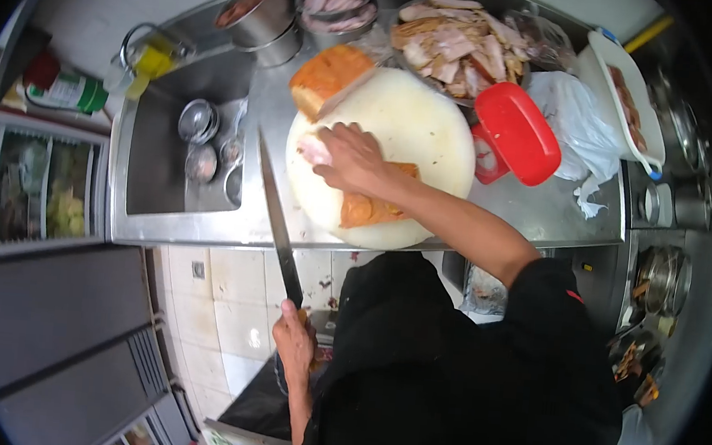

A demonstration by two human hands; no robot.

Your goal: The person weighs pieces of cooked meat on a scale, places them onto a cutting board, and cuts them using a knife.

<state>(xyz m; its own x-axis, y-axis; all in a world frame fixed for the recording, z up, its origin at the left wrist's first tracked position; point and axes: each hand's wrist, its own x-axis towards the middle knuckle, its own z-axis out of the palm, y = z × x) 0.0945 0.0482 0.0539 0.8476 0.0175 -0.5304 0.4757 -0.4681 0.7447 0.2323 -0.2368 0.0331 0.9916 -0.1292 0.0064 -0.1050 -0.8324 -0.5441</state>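
My left hand (294,339) is closed around the handle of a long knife (275,220), held off the counter's front edge with its blade pointing up and away past the sink. On the round white cutting board (430,136), my right hand (349,157) has its fingers bent over a pale pink piece of meat (312,149). A slab of meat with orange-brown skin (365,212) lies partly under my right forearm. Beyond my fingers, a bigger block of orange-skinned meat (327,78) sits at the board's far left edge.
Left of the board is a sink (148,156) with several metal bowls (199,121). Behind stand a large heap of sliced meat (458,46) and metal containers (271,44). At right are a red tray (518,133) on a red scale (486,159), a plastic bag (569,114) and a white tub (604,100).
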